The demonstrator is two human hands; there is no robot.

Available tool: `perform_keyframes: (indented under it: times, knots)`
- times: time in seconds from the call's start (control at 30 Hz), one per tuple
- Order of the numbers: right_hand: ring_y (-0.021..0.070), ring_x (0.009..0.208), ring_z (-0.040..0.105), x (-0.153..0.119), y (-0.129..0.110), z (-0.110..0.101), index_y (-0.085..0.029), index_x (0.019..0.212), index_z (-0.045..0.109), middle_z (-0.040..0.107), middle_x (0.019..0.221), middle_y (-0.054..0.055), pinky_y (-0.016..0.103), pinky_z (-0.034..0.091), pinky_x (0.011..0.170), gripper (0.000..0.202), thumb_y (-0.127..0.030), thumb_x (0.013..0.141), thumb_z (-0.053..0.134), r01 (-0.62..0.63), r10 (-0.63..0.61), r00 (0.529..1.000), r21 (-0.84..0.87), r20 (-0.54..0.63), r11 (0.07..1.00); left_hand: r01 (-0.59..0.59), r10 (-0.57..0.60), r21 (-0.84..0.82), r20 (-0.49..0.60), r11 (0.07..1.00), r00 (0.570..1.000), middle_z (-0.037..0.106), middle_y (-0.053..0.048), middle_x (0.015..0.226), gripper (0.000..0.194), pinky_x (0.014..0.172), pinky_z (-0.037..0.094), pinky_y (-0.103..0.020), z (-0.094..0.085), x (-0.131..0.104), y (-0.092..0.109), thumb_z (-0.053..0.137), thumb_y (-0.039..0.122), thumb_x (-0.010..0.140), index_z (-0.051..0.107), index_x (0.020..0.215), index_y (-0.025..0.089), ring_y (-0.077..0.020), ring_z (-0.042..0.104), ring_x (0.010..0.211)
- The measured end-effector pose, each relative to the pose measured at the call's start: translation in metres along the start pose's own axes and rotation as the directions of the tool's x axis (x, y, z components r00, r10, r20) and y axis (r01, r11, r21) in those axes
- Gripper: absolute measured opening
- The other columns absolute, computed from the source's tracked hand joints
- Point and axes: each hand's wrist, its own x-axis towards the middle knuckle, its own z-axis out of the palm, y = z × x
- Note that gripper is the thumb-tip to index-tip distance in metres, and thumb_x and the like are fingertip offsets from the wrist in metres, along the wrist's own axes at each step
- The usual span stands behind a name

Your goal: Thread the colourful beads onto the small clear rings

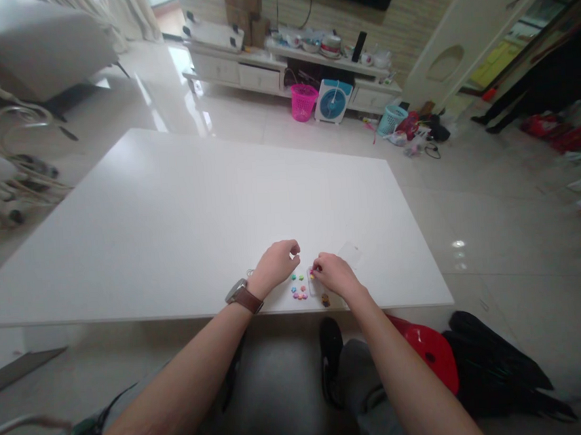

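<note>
A broad white table [172, 218] with a smooth, glossy top runs far and left of the hands, bare over nearly all its surface; the work sits right against its near edge, toward the right corner. The left hand [276, 264], a brown-strapped watch [243, 295] on its wrist, rests on the tabletop with fingers curled and the tips pinched together; whether anything is between them is too small to tell. The right hand [334, 275] lies just beside it, fingers bent down onto a tiny pink bead [313, 270]. Between the two hands, a small cluster of coloured beads [299, 287] lies loosely on the table, rounded and bright, with no clear long axis. A clear plastic lid [350, 252] lies flat just beyond the right hand.
</note>
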Motion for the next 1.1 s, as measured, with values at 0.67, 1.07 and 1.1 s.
perform_keyframes:
  times: [0.67,1.07,1.1]
  knots:
    - [0.0226,0.093,0.070,0.002,-0.012,0.008,-0.018,0.093,0.078,0.076,0.100,0.013,0.027,0.046,0.075,0.022,-0.026,0.092,0.058,-0.116,0.113,0.992,-0.053,-0.053,0.992,-0.018,0.017,0.044,0.018,0.999,1.000,0.075,-0.008,0.097,0.015,0.077,0.051,-0.031,0.006,0.001,-0.002,0.057,0.016,0.084,0.071,0.092,0.017,-0.0195,0.067,0.081]
    - [0.0220,0.098,0.068,-0.001,-0.012,0.004,-0.018,0.095,0.077,0.075,0.104,0.014,0.028,0.046,0.081,0.025,-0.022,0.095,0.053,-0.110,0.109,0.993,-0.027,-0.038,0.994,-0.008,0.007,0.047,0.032,0.999,0.999,0.075,-0.008,0.098,0.015,0.080,0.052,-0.031,0.003,-0.001,0.000,0.059,0.017,0.085,0.071,0.094,0.017,-0.0198,0.068,0.084]
    - [0.0223,0.099,0.068,-0.002,-0.012,0.003,-0.018,0.096,0.077,0.074,0.105,0.014,0.028,0.046,0.082,0.025,-0.023,0.095,0.053,-0.116,0.115,0.993,-0.030,-0.036,0.993,-0.005,0.004,0.048,0.031,0.999,1.000,0.075,-0.008,0.098,0.015,0.080,0.052,-0.031,0.003,-0.001,0.000,0.059,0.017,0.085,0.071,0.094,0.017,-0.0198,0.068,0.084]
